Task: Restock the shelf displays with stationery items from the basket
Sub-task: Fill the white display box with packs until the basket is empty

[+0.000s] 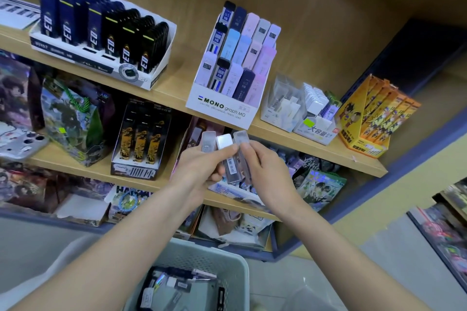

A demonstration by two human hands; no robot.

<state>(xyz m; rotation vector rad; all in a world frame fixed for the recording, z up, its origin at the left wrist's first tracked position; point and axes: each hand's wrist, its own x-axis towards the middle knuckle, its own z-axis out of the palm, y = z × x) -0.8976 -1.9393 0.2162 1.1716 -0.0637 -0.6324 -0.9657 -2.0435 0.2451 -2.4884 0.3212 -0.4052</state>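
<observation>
My left hand (202, 166) grips a fan of three slim lead cases (225, 145), translucent grey with one white-capped in the middle, held up in front of the shelves. My right hand (262, 166) pinches the rightmost clear case (242, 149) at its upper part. Directly above them on the top shelf stands the white MONO graph display box (222, 106), filled with pastel and dark lead cases. To its right sits a clear display (280, 106) with similar translucent cases. The pale grey basket (227, 257) is below, holding several packaged stationery items.
A white display of dark lead cases (101, 40) stands at the top shelf's left. An orange cartoon box (374, 118) is at the shelf's right end, with a white box (316, 126) beside it. Lower shelves carry printed bags, black-gold packs (141, 139) and booklets.
</observation>
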